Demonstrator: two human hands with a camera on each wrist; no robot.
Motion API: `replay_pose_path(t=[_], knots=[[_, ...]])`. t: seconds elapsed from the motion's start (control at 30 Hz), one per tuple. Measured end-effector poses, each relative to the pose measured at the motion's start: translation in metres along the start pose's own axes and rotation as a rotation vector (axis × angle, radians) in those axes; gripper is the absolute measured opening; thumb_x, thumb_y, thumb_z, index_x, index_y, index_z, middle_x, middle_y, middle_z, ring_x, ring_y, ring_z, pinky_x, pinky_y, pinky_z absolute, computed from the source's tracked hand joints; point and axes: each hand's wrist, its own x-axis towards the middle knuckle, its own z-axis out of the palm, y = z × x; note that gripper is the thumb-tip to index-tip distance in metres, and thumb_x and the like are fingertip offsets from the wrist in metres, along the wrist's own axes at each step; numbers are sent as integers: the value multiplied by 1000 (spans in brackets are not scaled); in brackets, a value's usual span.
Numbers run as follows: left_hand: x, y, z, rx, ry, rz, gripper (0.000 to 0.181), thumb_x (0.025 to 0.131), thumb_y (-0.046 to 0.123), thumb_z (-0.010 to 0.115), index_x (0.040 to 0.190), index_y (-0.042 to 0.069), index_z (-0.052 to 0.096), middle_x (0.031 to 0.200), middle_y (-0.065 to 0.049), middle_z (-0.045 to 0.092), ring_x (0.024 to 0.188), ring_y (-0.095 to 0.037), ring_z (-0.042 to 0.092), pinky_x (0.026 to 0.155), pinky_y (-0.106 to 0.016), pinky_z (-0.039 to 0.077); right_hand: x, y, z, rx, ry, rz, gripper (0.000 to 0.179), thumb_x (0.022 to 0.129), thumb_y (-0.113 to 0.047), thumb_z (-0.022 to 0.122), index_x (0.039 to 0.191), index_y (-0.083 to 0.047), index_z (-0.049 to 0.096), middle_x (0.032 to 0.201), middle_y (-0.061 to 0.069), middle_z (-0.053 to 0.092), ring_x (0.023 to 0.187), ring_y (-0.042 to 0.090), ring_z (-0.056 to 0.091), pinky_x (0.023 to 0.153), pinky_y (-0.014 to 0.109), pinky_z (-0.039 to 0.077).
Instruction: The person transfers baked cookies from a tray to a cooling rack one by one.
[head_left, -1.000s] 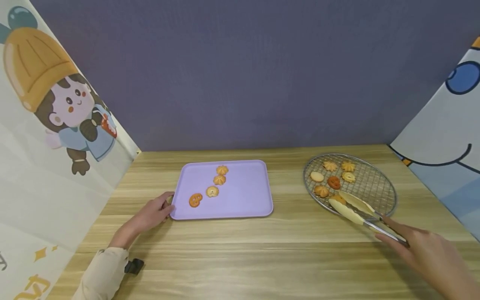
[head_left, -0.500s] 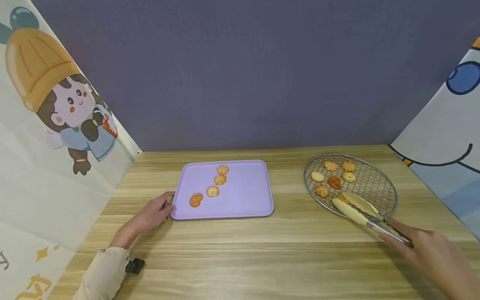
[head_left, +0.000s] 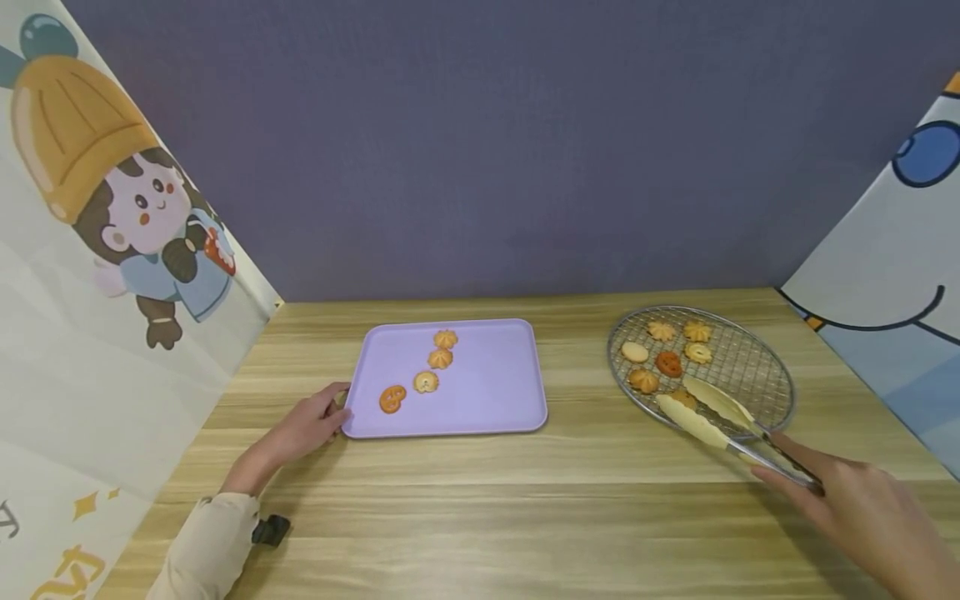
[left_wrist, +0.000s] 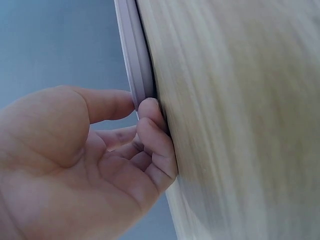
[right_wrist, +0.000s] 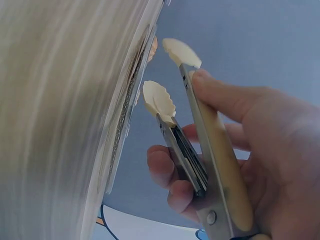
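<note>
My left hand [head_left: 311, 421] pinches the near-left corner of a lilac tray [head_left: 487, 383], thumb on the rim and fingers curled at its underside in the left wrist view. A pretzel-shaped cookie [head_left: 392, 399], a round pale cookie [head_left: 426, 382] and two ridged cookies [head_left: 440, 358] lie on the tray in a slanting row. My right hand [head_left: 862, 500] grips steel tongs [right_wrist: 200, 155] with cream scalloped tips. The tips stand apart over the near-left part of a round wire rack [head_left: 757, 375], either side of a golden cookie [head_left: 683, 397] that they partly hide.
Several other cookies sit on the rack's left half, among them a reddish pretzel-shaped one [head_left: 668, 364] and a plain oval one [head_left: 634, 352]. Wood-grain table [head_left: 480, 517] runs between tray and rack. A dark blue-grey wall [head_left: 495, 167] rises behind, with printed panels at both sides.
Half a second ago the tongs' tips were closer together at the golden cookie, slightly further right; now they are spread wider around it. The left hand and tray have stayed in place.
</note>
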Motion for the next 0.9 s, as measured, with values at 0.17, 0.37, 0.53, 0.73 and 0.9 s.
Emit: replay_pose_path(t=[0.17, 0.37, 0.53, 0.73, 0.9], knots=[[0, 0, 0, -3, 2, -3, 47, 101, 6, 52, 144, -9, 38, 78, -7, 58, 63, -17, 52, 54, -26, 44, 2, -4, -4, 37, -52, 55, 87, 88, -54, 70, 149, 1, 41, 58, -1, 56, 46, 20, 48, 44, 43, 40], [-2, 1, 0, -19, 9, 1, 48, 101, 6, 53, 144, -10, 38, 78, -7, 57, 63, -16, 51, 54, -26, 43, 4, -13, -7, 58, 86, 4, 115, 74, -51, 83, 159, -8, 18, 62, -4, 57, 46, 16, 48, 39, 40, 35], [-1, -1, 0, -12, 5, -1, 48, 101, 7, 53, 144, -9, 38, 78, -7, 57, 64, -17, 52, 55, -26, 44, 5, -20, -5, 53, 113, -41, 111, 71, -51, 85, 154, -5, 27, 62, -7, 50, 48, 8, 41, 40, 34, 34], [-1, -2, 0, -8, 3, -4, 47, 101, 7, 53, 144, -8, 39, 78, -6, 57, 63, -17, 52, 54, -26, 44, 6, -28, -3, 97, 69, -58, 107, 74, -49, 85, 155, -8, 29, 63, -8, 48, 51, 3, 40, 46, 36, 39], [0, -2, 1, 4, 14, 6, 46, 101, 6, 53, 143, -8, 41, 76, -6, 56, 62, -15, 51, 54, -26, 43, 8, -37, -1, 113, 90, -157, 89, 74, -44, 86, 148, -17, 44, 68, -8, 46, 54, -2, 35, 49, 32, 38]])
